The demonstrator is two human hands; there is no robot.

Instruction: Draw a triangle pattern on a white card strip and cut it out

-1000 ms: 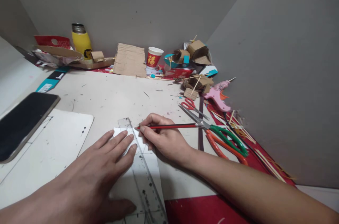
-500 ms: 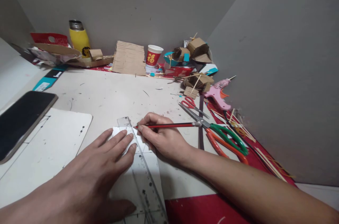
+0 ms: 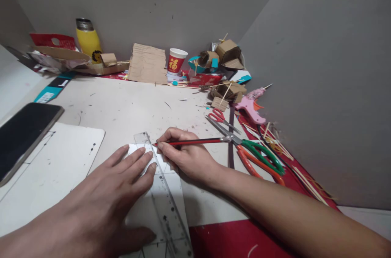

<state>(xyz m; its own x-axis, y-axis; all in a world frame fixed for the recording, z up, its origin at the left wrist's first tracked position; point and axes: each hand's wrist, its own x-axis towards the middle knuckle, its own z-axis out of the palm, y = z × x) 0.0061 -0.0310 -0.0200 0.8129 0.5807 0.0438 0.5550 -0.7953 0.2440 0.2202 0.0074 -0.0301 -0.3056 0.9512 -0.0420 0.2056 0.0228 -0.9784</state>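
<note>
My left hand (image 3: 104, 193) lies flat with fingers spread, pressing a clear plastic ruler (image 3: 166, 209) onto a white sheet of paper (image 3: 174, 186) on the table. My right hand (image 3: 186, 156) is closed on a red and black pencil (image 3: 195, 141), whose tip touches the paper at the ruler's right edge near its far end. The ruler runs from the table's front edge away from me.
Large green and orange scissors (image 3: 256, 156) and small red scissors (image 3: 218, 116) lie to the right, beside a pink glue gun (image 3: 250, 105) and wooden sticks. A dark phone (image 3: 21, 136) rests on a white board (image 3: 61, 160) at left. Cardboard scraps, a paper cup (image 3: 174, 62) and a yellow bottle (image 3: 88, 40) line the back wall.
The pencil tip has slid slightly along the ruler's edge. The view has shifted a little; my left hand stays pressed on the ruler.
</note>
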